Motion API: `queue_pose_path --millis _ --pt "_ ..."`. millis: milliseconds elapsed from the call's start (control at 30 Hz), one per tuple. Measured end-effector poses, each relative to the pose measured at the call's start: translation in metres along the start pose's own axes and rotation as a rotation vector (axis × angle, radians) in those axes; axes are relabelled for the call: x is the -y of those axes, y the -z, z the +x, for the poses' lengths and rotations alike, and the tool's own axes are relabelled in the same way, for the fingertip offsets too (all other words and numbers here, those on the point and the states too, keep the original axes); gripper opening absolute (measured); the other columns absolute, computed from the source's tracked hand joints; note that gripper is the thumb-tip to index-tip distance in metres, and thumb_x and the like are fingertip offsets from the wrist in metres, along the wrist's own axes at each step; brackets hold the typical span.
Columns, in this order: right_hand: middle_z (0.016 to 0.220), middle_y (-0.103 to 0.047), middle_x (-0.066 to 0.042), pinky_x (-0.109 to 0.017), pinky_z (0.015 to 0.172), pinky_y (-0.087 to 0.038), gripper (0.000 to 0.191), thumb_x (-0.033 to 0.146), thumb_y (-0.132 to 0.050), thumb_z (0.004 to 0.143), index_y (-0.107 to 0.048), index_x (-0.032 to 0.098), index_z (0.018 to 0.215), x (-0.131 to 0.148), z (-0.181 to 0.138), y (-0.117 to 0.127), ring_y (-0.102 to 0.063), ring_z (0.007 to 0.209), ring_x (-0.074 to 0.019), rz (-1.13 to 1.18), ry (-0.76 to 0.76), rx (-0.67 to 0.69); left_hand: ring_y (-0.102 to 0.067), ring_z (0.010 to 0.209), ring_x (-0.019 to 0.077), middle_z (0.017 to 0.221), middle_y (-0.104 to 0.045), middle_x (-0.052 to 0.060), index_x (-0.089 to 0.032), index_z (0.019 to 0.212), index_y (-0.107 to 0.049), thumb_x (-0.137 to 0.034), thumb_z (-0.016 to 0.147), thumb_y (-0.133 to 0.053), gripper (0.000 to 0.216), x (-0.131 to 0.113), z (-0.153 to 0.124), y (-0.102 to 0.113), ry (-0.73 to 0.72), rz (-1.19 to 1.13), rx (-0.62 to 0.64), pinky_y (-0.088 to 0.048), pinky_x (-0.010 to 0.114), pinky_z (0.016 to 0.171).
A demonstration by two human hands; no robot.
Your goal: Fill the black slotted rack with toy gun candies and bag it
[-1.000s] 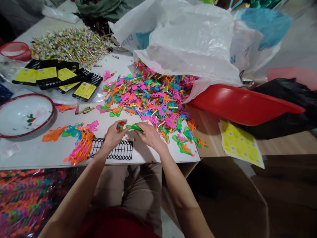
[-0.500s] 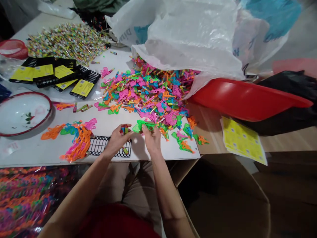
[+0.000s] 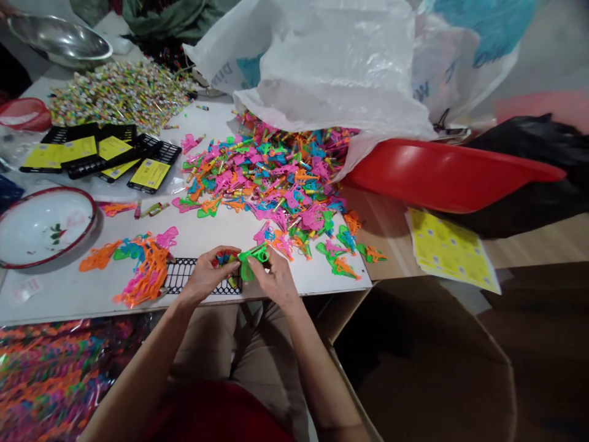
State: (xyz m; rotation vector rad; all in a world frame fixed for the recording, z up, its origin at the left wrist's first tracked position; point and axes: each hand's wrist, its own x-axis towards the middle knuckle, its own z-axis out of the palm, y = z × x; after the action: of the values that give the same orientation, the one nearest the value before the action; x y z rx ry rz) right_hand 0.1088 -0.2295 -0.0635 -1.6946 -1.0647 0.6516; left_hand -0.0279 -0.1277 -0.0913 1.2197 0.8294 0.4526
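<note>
In the head view, my right hand (image 3: 277,277) pinches a green plastic toy gun (image 3: 254,255) above the table's front edge. My left hand (image 3: 207,273) is closed beside it, its fingertips meeting the gun's left end. Small coloured tubes (image 3: 225,258) show between the left fingers, partly hidden. Under that hand lies a black plastic grid rack (image 3: 181,276). Left of the rack is a bunch of orange, pink and blue toy guns (image 3: 150,273). A large heap of mixed toy guns (image 3: 276,178), some with tubes attached, spreads beyond my hands.
An enamel basin (image 3: 27,221) stands at the left, near black racks with yellow labels (image 3: 154,172). Behind them lie a pile of small tubes (image 3: 119,92) and a metal bowl (image 3: 59,40). On the right are a red basin (image 3: 442,175), yellow printed sheets (image 3: 453,248) and an open carton (image 3: 432,368).
The green toy gun has come closer to me and tilted, and now meets my left fingertips. A metal bowl has come into view at the back left.
</note>
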Motion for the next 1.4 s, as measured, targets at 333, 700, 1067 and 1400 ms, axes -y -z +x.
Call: queue_pose_path --millis 333,700,1067,1400 --pt "0.075 -0.063 -0.003 -0.027 0.066 -0.045 0.021 0.039 -0.051 0.089 -0.058 0.019 0.083 0.001 -0.015 0.01 -0.057 0.07 -0.0162 -0.042 0.064 0.007 -0.053 0.057 0.0088 0.071 -0.062 -0.001 -0.015 0.101 -0.064 -0.041 0.07 -0.075 0.042 -0.001 -0.01 -0.005 0.039 0.024 0.133 -0.041 0.02 0.054" --pt "0.065 -0.051 0.002 -0.024 0.053 -0.04 0.026 0.045 -0.052 0.087 -0.054 0.02 0.079 -0.003 -0.019 0.002 -0.046 0.058 -0.0124 0.247 -0.066 0.016 -0.047 0.048 0.0061 0.065 -0.06 -0.002 -0.017 0.095 -0.059 -0.045 0.069 -0.075 0.042 0.004 -0.013 0.003 0.2 -0.092 0.32 -0.029 0.016 0.042" --pt "0.063 -0.047 0.003 -0.024 0.054 -0.039 0.026 0.042 -0.047 0.089 -0.044 0.022 0.072 -0.004 -0.019 -0.005 -0.045 0.058 -0.0123 0.081 -0.031 -0.031 -0.045 0.053 0.0078 0.062 -0.053 -0.004 -0.016 0.083 -0.06 -0.036 0.072 -0.07 0.025 -0.004 -0.019 -0.009 0.077 0.175 0.321 -0.036 0.019 0.048" --pt "0.094 -0.06 -0.014 -0.043 0.083 -0.044 0.041 0.049 -0.053 0.09 -0.057 0.013 0.107 -0.007 0.076 0.086 -0.055 0.094 -0.0282 -0.599 0.079 -0.418 -0.04 0.044 0.0044 0.064 -0.055 -0.003 -0.012 0.093 -0.06 -0.051 0.066 -0.075 0.049 -0.015 -0.007 0.002 0.002 -0.197 -0.253 -0.022 0.017 0.038"
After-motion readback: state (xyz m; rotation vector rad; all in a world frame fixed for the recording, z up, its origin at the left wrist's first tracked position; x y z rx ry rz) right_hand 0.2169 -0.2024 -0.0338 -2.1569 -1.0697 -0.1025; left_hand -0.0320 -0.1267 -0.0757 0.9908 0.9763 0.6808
